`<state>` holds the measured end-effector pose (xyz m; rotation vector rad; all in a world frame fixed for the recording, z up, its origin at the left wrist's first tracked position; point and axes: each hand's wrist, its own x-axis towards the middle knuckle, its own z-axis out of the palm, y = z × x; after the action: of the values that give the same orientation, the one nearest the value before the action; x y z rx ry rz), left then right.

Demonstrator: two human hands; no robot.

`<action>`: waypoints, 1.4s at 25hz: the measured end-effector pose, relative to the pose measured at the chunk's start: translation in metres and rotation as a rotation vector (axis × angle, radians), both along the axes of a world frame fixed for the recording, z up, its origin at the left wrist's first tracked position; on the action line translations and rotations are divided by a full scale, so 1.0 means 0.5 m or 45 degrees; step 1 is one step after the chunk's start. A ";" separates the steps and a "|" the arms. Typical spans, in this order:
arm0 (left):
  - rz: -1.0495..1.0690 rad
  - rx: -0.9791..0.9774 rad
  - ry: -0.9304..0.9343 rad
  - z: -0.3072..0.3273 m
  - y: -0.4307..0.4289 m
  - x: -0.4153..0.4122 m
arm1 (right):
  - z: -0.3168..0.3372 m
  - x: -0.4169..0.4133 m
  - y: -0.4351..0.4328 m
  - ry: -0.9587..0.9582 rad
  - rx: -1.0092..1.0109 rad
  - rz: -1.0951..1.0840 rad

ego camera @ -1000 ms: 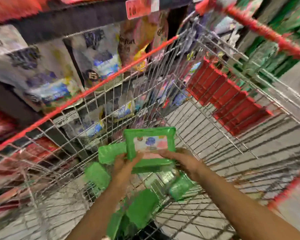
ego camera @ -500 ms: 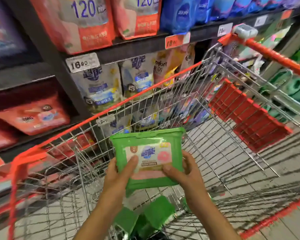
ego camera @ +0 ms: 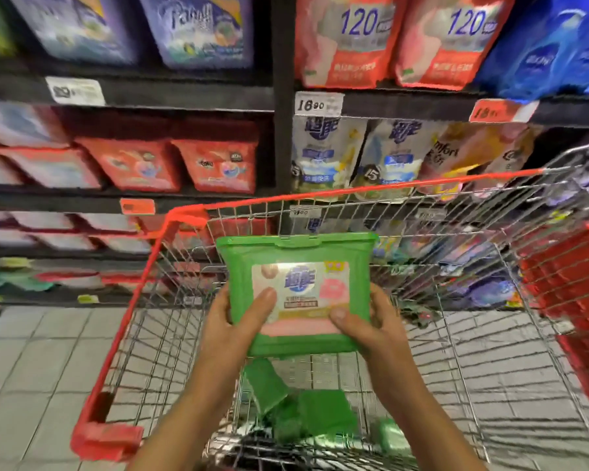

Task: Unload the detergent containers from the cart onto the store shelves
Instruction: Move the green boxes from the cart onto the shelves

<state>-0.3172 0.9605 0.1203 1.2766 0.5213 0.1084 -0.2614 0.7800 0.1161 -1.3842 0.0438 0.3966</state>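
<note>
Gripping a green box (ego camera: 298,266) above the cart (ego camera: 181,215), left hand (ego camera: 233,329) and right hand (ego camera: 371,326) at its lower corners, thumbs pressed on the label, more green boxes (ego camera: 303,413) below, shelves (ego camera: 150,93) ahead.
</note>
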 end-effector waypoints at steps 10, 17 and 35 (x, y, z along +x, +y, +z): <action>0.569 0.044 -0.085 0.032 0.078 -0.229 | 0.030 -0.084 0.160 0.038 0.125 0.555; 0.845 0.044 -0.135 0.055 0.192 -0.420 | 0.058 -0.233 0.344 0.071 0.150 0.780; 0.853 0.051 -0.122 0.061 0.632 -0.716 | 0.086 -0.511 0.790 0.062 0.130 0.866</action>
<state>-0.6751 1.2766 0.1510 1.0850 0.8494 0.7381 -0.5172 1.1750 0.1590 -1.2613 -0.4123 0.9830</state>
